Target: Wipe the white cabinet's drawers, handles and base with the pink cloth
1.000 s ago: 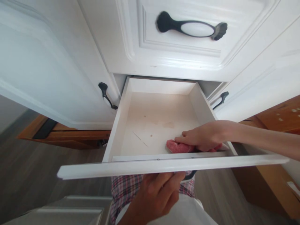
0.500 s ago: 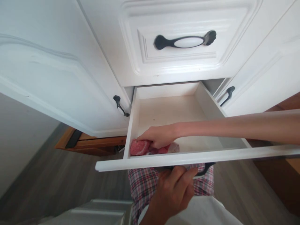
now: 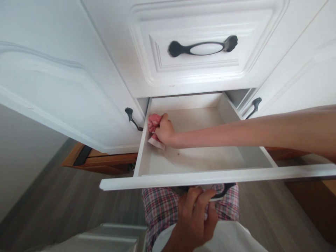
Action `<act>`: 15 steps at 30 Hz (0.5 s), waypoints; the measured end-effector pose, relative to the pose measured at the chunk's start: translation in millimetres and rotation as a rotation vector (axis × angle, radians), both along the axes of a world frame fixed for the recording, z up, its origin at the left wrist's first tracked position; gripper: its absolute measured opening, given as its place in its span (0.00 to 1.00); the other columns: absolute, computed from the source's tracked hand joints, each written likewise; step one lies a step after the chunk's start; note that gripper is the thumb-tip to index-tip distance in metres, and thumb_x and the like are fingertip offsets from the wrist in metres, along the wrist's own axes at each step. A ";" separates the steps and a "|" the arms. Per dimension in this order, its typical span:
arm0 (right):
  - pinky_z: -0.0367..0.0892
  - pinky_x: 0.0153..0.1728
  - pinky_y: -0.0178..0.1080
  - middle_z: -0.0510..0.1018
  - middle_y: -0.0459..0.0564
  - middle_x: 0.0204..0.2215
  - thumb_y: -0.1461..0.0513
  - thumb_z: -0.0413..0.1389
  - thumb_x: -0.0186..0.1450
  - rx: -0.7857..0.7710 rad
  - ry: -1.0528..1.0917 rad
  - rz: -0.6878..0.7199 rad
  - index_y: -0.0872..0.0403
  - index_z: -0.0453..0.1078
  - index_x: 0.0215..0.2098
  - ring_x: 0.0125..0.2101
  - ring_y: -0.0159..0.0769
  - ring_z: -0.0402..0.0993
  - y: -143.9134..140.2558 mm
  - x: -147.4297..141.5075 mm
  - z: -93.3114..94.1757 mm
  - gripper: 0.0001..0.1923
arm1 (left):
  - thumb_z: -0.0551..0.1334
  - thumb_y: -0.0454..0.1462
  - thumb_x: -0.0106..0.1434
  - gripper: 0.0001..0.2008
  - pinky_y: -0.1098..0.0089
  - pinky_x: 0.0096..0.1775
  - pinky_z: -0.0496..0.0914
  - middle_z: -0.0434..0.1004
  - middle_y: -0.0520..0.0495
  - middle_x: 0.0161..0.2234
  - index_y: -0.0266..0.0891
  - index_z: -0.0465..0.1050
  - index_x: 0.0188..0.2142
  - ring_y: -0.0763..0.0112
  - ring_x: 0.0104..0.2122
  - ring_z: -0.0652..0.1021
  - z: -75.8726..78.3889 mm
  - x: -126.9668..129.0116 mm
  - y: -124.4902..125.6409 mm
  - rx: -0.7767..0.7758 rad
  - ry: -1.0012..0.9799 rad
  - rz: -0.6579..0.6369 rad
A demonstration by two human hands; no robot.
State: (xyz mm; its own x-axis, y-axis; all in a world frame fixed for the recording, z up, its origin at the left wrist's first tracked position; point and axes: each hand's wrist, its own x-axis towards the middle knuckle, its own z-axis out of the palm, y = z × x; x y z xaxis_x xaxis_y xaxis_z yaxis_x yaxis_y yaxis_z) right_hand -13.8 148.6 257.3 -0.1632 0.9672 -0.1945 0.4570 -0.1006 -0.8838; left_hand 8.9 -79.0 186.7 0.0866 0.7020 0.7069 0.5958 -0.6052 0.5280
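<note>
Hands: two in view, both the person's own, one inside the drawer and one below its front.
Right hand (image 3: 166,131): its arm crosses the drawer from the right; the fingers are curled tightly around a cloth.
Cloth (image 3: 154,121): one, red with a paler end, bunched up inside the drawer, against its left wall.
Left hand (image 3: 193,215): comes up from below, fingers hooked around the drawer handle (image 3: 228,190), a narrow grip.
Drawer (image 3: 199,117): one, white, pulled out, its light bottom partly hidden by the right arm.
Spot (image 3: 179,154): one dark speck plainly visible on that bottom, nearer the front.
Handles: four in all, black with white middles where these show; besides the gripped one, an upper handle (image 3: 203,48), a left door handle (image 3: 133,119) and a right door handle (image 3: 254,106).
Doors: two white ones beside the drawer, a left door (image 3: 52,87) and a right door (image 3: 301,77).
Wooden piece (image 3: 105,161): orange-brown, under the left door, with one black strip (image 3: 82,155).
Clothing: plaid fabric (image 3: 160,206) and a white garment (image 3: 231,238), both below the drawer front.
Floor (image 3: 105,196): grey boards.
</note>
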 end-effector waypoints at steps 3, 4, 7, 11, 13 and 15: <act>0.77 0.52 0.50 0.68 0.61 0.58 0.63 0.56 0.69 0.150 0.027 -0.120 0.50 0.56 0.58 0.52 0.47 0.75 29.1 -12.5 2.7 0.21 | 0.52 0.34 0.79 0.13 0.70 0.42 0.75 0.82 0.45 0.40 0.38 0.75 0.52 0.69 0.39 0.82 -4.5 2.9 -1.4 0.012 -0.005 -0.008; 0.76 0.55 0.53 0.66 0.61 0.59 0.63 0.55 0.69 0.257 0.026 -0.091 0.50 0.56 0.59 0.55 0.50 0.74 36.3 -15.4 1.1 0.22 | 0.52 0.34 0.80 0.13 0.69 0.41 0.75 0.83 0.45 0.41 0.38 0.75 0.53 0.68 0.39 0.82 -5.9 3.1 -1.9 0.015 0.003 -0.010; 0.67 0.66 0.60 0.64 0.63 0.62 0.63 0.54 0.69 0.638 -0.003 0.114 0.52 0.59 0.62 0.64 0.54 0.66 50.6 -11.7 -12.5 0.23 | 0.51 0.34 0.80 0.14 0.67 0.42 0.74 0.84 0.45 0.43 0.38 0.75 0.54 0.67 0.41 0.83 -8.6 0.7 -2.5 0.020 0.039 -0.020; 0.54 0.75 0.54 0.59 0.67 0.70 0.57 0.51 0.75 0.921 -0.017 0.505 0.56 0.64 0.62 0.74 0.47 0.52 72.0 26.9 -37.3 0.20 | 0.50 0.35 0.81 0.15 0.65 0.40 0.73 0.85 0.48 0.43 0.38 0.74 0.55 0.68 0.41 0.84 -5.4 -5.4 -1.0 0.025 0.080 -0.046; 0.52 0.77 0.53 0.57 0.63 0.75 0.55 0.51 0.76 0.901 -0.100 0.731 0.54 0.65 0.65 0.77 0.43 0.49 88.5 51.1 -43.7 0.22 | 0.49 0.35 0.82 0.15 0.65 0.40 0.74 0.85 0.49 0.43 0.38 0.74 0.55 0.69 0.41 0.84 -2.6 -6.8 0.2 0.023 0.091 -0.055; 0.54 0.76 0.51 0.56 0.58 0.77 0.54 0.52 0.77 0.849 -0.219 0.894 0.50 0.60 0.73 0.77 0.42 0.50 106.1 70.0 -44.9 0.29 | 0.49 0.35 0.82 0.15 0.65 0.40 0.74 0.86 0.49 0.43 0.38 0.74 0.55 0.69 0.41 0.84 -1.6 -6.8 1.4 0.031 0.099 -0.056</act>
